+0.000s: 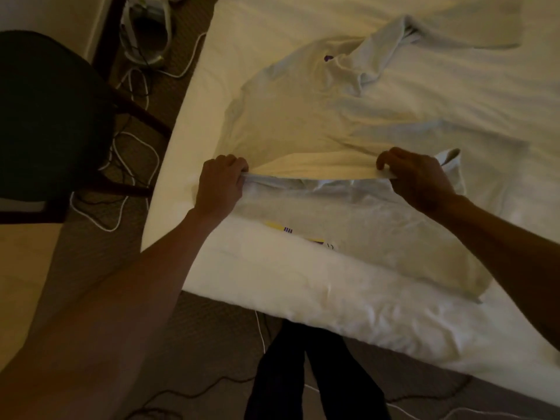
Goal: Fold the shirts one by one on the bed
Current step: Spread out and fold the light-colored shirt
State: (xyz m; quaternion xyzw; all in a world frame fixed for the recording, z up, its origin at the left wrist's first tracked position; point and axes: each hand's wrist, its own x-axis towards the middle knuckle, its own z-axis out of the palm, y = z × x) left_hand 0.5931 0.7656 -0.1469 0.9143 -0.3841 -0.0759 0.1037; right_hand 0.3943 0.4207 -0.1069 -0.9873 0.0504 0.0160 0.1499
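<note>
**Left hand (219,183) and right hand (418,180) clamped on one edge of the shirt (303,116)**

Left hand at centre left of the frame, knuckles up, fingers curled down over a doubled edge of pale cloth and pinching it. Right hand at centre right, about level with it, likewise curled and gripping the same edge, with a strip of cloth showing beneath the fingertips. Edge drawn taut and slightly raised between the two hands, a shadowed gap under it.

Shirt spread on the bed (272,286) above the hands, reaching toward the upper middle of the frame. Collar crumpled at the top with a small purple mark (328,58) beside it, one sleeve trailing up and to the right. Below the hands, more pale cloth lying toward the near edge of the bed, with a yellow and purple print (291,230) at its lower left. Same shirt or another: cannot tell.

Second pale garment (472,28) at the upper right of the bed, close by the sleeve's tip. Dark chair (45,116) at upper left, beside the bed. White and dark cables (130,153) looped over the floor under and around the chair. Legs (318,374) in dark trousers at bottom centre, close against the near side of the bed
</note>
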